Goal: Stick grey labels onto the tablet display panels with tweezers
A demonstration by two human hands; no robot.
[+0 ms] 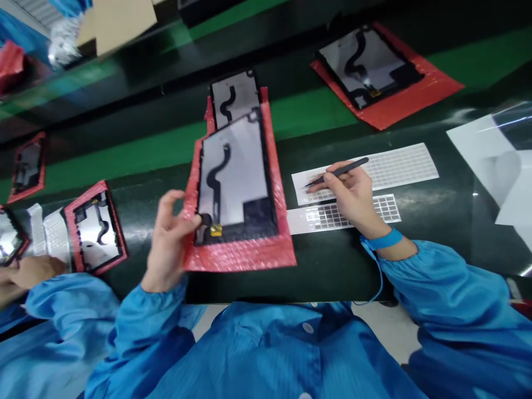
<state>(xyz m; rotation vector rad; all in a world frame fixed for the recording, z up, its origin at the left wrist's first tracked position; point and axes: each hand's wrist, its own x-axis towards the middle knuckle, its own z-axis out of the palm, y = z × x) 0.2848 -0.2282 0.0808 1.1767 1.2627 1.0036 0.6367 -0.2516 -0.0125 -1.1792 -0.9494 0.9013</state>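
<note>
My left hand (168,238) grips the lower left side of a tablet screen panel (239,183) on a red bubble-wrap sheet (241,257), thumb on the panel's corner. The panel shows a silvery back with a curved black ribbon cable and a small yellow tab. My right hand (351,191) is closed around black tweezers (347,170), their tip over a white sticker sheet (409,163). A second sheet with a grid of small squares (386,209) lies partly beneath that hand. A blue strap (384,238) circles my right wrist.
Another panel (241,88) lies behind the held one. A panel (357,61) on red wrap sits at the back right. Clear film and white sheets (482,149) lie on the right. At left, a co-worker's hands (33,274) are near a panel (97,227) on red wrap.
</note>
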